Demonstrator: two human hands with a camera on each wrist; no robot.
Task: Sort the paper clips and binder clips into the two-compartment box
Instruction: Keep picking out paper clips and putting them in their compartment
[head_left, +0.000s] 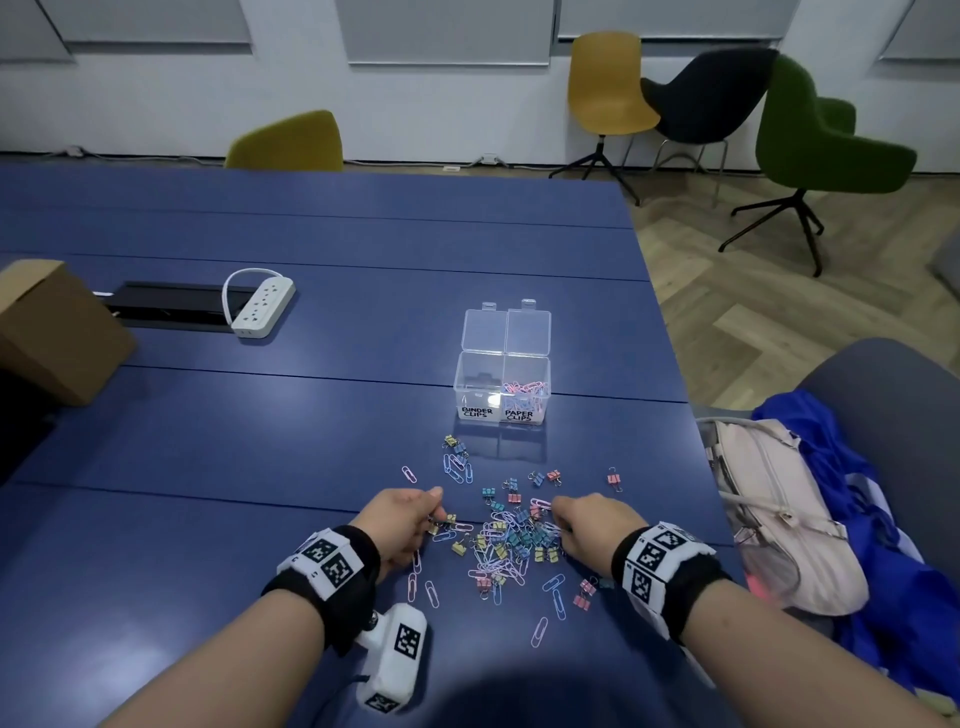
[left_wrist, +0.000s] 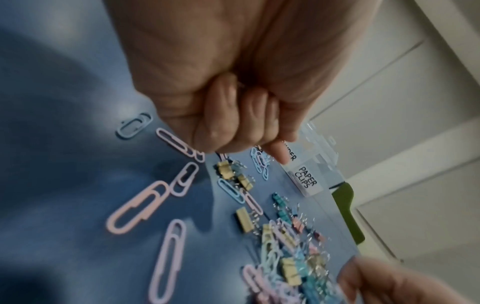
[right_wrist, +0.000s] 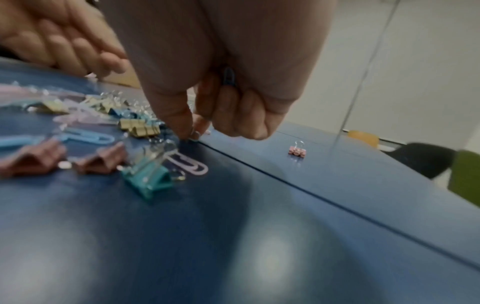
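The clear two-compartment box (head_left: 501, 387) stands open on the blue table (head_left: 311, 426), labelled BINDER CLIPS on its left half and PAPER CLIPS on its right. Pink and blue paper clips lie in the right half. A mixed pile of clips (head_left: 506, 540) lies in front of it. My left hand (head_left: 436, 506) sits at the pile's left edge with fingers curled; in the left wrist view silver wire glints inside the left hand (left_wrist: 249, 131), seemingly a binder clip. My right hand (right_wrist: 191, 133) pinches at a clip on the table with a blue paper clip (right_wrist: 229, 76) tucked in the palm.
One pink binder clip (head_left: 614, 478) lies apart, to the right of the pile. A white power strip (head_left: 262, 306) and a cardboard box (head_left: 52, 332) sit far left. A pink bag (head_left: 779, 514) rests on a chair past the table's right edge.
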